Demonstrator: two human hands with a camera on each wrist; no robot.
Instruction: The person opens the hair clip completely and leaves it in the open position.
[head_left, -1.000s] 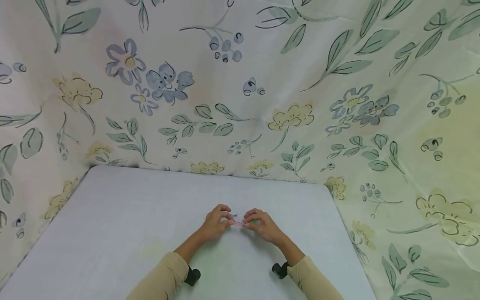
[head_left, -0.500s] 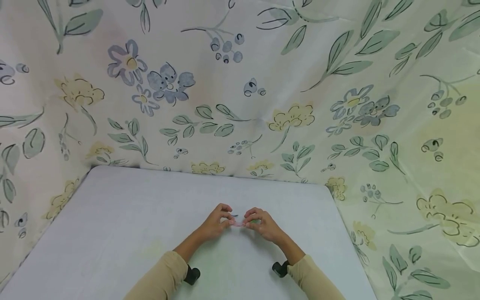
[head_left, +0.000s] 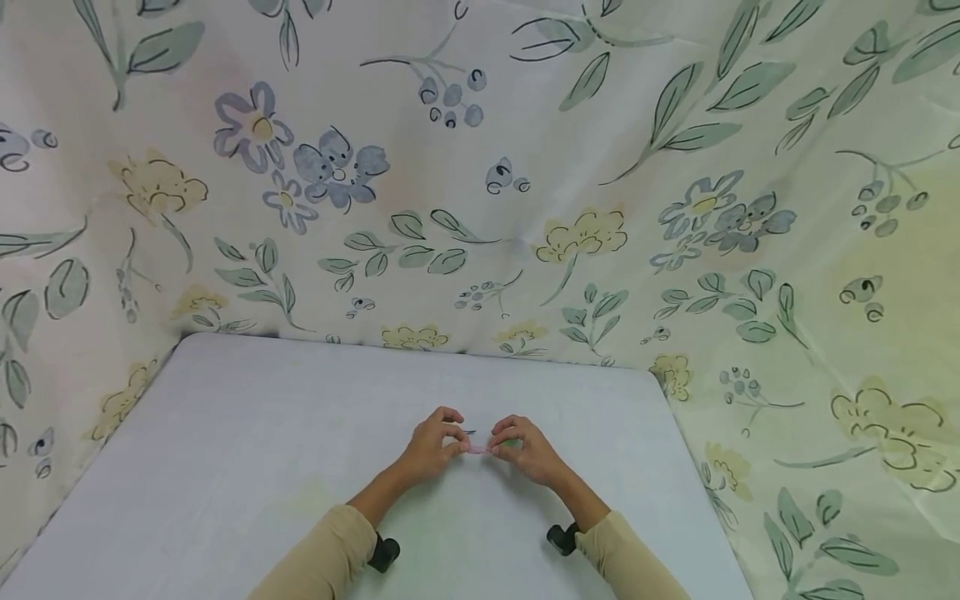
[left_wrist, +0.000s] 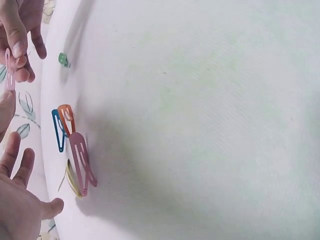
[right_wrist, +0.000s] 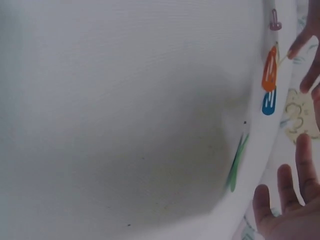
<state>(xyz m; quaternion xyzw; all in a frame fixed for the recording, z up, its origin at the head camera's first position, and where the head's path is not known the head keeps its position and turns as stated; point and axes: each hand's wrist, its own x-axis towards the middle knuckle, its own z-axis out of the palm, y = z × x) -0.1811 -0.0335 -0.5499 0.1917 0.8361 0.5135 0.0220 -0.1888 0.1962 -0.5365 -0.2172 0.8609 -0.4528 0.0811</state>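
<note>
A pink snap hair clip (head_left: 478, 450) is held up between the two hands, low above the table. My left hand (head_left: 431, 446) pinches one end of it, and my right hand (head_left: 528, 454) pinches the other. In the left wrist view the held pink clip (left_wrist: 9, 75) stands nearly upright at the left edge. Below the hands lie more snap clips: a blue one (left_wrist: 58, 135), an orange one (left_wrist: 67, 115), a mauve one (left_wrist: 80, 155), a yellow one (left_wrist: 72, 180) and a green one (left_wrist: 63, 59). From the right wrist, the green clip (right_wrist: 237, 167) appears sprung apart.
A white table (head_left: 262, 433) spreads under both arms, its rounded far edge against a floral cloth (head_left: 450, 167). Black wrist cameras (head_left: 385, 553) are strapped at both cuffs. The loose clips are grouped just beneath and between the hands.
Both hands stay almost in place around the pink clip. The clip has tilted slightly, and my right hand has shifted a few pixels to the right.
</note>
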